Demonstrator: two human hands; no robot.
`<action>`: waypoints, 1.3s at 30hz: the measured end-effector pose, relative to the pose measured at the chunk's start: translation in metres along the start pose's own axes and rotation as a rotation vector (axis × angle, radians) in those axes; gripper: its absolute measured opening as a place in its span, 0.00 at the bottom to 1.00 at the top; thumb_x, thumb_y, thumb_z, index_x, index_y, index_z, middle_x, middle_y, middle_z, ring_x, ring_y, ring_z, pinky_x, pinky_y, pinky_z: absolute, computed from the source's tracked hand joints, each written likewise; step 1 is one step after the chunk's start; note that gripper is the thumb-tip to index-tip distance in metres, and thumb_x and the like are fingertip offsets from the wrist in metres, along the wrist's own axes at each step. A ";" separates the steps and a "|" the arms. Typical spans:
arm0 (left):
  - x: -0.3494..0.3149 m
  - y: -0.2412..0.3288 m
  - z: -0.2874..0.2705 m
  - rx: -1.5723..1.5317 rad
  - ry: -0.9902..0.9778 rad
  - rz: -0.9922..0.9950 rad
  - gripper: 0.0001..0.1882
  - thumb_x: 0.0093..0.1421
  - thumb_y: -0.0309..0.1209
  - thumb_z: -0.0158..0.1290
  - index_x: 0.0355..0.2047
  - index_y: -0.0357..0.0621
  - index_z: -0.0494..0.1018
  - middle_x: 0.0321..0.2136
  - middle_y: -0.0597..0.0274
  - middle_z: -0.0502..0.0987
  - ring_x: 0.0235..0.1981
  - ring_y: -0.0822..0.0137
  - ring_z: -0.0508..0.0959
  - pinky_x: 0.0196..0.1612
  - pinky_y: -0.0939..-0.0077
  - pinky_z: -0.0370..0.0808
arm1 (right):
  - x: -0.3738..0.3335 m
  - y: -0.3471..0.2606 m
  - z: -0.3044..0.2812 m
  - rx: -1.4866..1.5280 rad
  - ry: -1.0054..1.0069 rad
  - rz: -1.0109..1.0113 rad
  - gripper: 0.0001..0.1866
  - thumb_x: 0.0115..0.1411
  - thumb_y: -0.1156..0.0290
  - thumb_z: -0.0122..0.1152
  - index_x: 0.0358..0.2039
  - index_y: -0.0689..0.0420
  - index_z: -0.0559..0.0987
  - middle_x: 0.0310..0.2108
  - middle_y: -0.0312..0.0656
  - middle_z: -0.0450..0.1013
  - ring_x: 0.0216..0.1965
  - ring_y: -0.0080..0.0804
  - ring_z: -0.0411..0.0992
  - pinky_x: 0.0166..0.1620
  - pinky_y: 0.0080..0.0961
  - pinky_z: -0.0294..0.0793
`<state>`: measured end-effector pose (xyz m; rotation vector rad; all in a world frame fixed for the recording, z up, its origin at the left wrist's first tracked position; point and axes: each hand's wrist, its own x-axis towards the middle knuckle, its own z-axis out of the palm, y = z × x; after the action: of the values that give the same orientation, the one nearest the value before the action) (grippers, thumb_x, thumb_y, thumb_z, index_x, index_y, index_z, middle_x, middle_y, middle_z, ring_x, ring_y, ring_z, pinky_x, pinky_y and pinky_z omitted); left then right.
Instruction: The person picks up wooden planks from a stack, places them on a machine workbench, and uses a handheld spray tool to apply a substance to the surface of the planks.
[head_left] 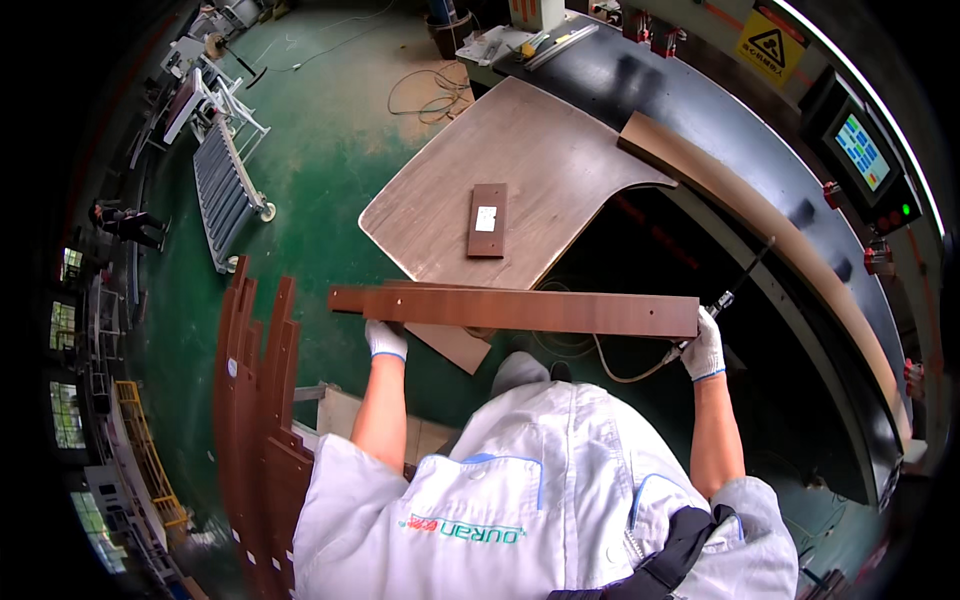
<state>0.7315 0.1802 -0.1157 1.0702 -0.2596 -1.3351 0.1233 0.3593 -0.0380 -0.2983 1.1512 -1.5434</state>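
A long reddish-brown board (pixel 530 308) spans level in front of my body, with a second board showing along its far edge and left end. My left hand (pixel 386 338), in a white glove, grips it from below near its left part; the fingers are mostly hidden beneath. The gloved right hand (pixel 705 347) is closed around the board's right end. At that same hand an air blow gun (pixel 724 301) with a long dark nozzle points away to the right, its pale hose (pixel 625 379) curving off to the left. The right fingers are partly covered.
A short brown panel (pixel 487 240) with a white label lies on a wooden table (pixel 430 210). Long boards (pixel 278 370) are stacked at my left. A dark machine bed (pixel 650 90) with a curved edge and control screen (pixel 862 150) stands right. A roller conveyor (pixel 225 185) is far left.
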 end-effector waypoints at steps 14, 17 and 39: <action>0.240 0.062 0.028 0.321 -0.123 -0.069 0.23 0.77 0.41 0.38 0.67 0.49 0.65 0.65 0.61 0.70 0.64 0.60 0.71 0.68 0.59 0.68 | 0.053 0.082 0.104 0.173 0.150 0.125 0.05 0.64 0.65 0.65 0.36 0.47 0.76 0.31 0.31 0.76 0.34 0.29 0.77 0.40 0.31 0.78; 0.291 0.088 0.017 0.302 -0.124 -0.021 0.24 0.75 0.39 0.40 0.68 0.47 0.64 0.66 0.60 0.70 0.64 0.59 0.71 0.67 0.60 0.68 | 0.076 0.090 0.144 0.222 0.112 0.122 0.05 0.64 0.67 0.65 0.37 0.51 0.78 0.33 0.33 0.78 0.35 0.28 0.78 0.42 0.32 0.79; -0.057 0.037 0.385 2.016 -1.177 0.965 0.34 0.40 0.25 0.66 0.53 0.41 0.72 0.46 0.46 0.74 0.52 0.43 0.74 0.60 0.51 0.71 | 0.062 -0.078 -0.085 -0.981 0.245 0.139 0.18 0.62 0.55 0.71 0.35 0.59 0.82 0.27 0.37 0.77 0.30 0.27 0.73 0.38 0.28 0.74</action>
<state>0.4698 0.0418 0.1389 1.0462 -2.9522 -0.2009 -0.0065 0.3395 -0.0426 -0.6649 2.0294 -0.8022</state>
